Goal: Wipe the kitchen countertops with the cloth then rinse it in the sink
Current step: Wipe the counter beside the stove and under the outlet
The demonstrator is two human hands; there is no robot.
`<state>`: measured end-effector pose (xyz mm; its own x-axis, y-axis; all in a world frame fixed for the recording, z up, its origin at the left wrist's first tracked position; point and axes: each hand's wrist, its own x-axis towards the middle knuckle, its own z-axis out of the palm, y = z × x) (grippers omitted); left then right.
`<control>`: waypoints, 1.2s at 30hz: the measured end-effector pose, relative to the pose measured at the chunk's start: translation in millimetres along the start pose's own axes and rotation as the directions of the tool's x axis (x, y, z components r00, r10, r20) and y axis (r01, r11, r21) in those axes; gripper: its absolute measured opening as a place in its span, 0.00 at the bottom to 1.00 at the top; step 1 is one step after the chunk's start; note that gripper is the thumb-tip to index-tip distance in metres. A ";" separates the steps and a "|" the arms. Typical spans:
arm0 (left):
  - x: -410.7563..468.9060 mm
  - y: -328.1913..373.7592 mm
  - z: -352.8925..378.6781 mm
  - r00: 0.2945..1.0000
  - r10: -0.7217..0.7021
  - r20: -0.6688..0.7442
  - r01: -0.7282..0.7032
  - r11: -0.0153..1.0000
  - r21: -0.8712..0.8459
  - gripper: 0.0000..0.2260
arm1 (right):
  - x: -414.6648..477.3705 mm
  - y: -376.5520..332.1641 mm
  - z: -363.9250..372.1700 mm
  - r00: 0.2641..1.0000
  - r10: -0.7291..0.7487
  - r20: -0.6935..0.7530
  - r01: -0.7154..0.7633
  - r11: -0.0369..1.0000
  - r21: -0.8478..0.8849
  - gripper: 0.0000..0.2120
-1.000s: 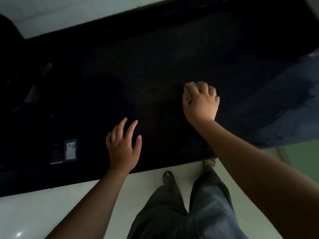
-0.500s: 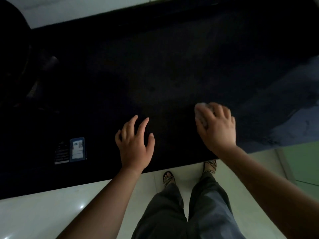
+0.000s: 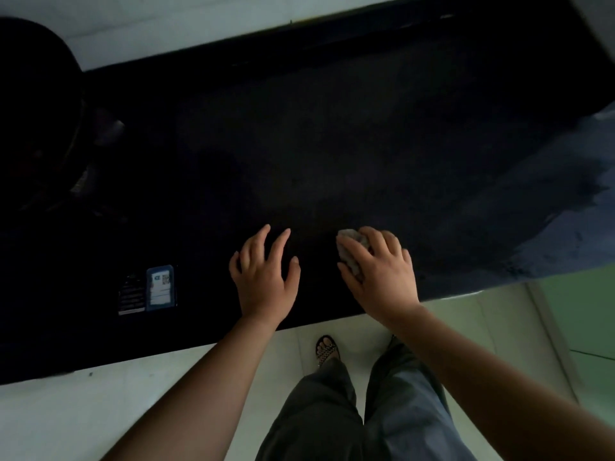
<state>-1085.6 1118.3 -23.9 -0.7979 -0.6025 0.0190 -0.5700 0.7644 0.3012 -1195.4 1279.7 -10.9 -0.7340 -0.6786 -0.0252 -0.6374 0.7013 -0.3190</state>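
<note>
A black countertop (image 3: 332, 144) fills most of the view. My right hand (image 3: 382, 274) presses a small pale grey cloth (image 3: 349, 251) flat against it near the front edge; only the cloth's left part shows past my fingers. My left hand (image 3: 266, 277) rests beside it on the counter, fingers spread, holding nothing. No sink is visible.
A dark round object (image 3: 36, 121) sits at the far left of the counter. A blue-and-white sticker (image 3: 160, 287) lies on the counter's front left. The right part of the surface (image 3: 549, 234) looks lighter and streaked. White floor tiles (image 3: 83, 410) and my legs are below.
My right hand has dragged the cloth from the middle of the counter back toward the front edge and slightly left. My left hand stayed spread on the counter.
</note>
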 end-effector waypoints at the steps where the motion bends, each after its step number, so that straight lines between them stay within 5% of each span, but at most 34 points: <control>1: 0.7 0.3 -2.6 1.000 0.002 0.015 -0.001 1.000 -0.016 0.20 | -3.9 1.0 -3.0 1.000 0.019 0.018 -0.019 1.000 0.012 0.21; 11: -8.4 26.3 -48.4 0.991 0.121 0.063 -0.094 0.942 -0.323 0.20 | -28.8 7.3 -35.1 0.964 0.257 0.068 -0.265 0.940 0.215 0.19; 21: -58.9 108.6 -60.2 0.944 0.273 0.183 -0.098 0.765 -0.636 0.15 | -133.0 54.4 -92.4 0.855 0.518 -0.027 -0.409 0.705 0.579 0.16; 29: -121.6 225.3 -41.9 0.779 0.506 0.371 -0.097 0.680 -0.726 0.14 | -274.8 123.9 -136.6 0.632 0.775 -0.025 -0.438 0.383 0.813 0.10; 36: -213.0 383.7 0.9 0.565 0.685 0.460 -0.117 0.619 -0.777 0.10 | -432.6 203.6 -177.3 0.431 0.899 -0.073 -0.428 0.275 0.861 0.11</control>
<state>-1134.6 1540.1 86.7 -0.9314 0.2885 -0.2219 -0.1070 0.3656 0.9246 -1049.2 1754.8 103.1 -0.9067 0.3543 -0.2288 0.3408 0.2956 -0.8925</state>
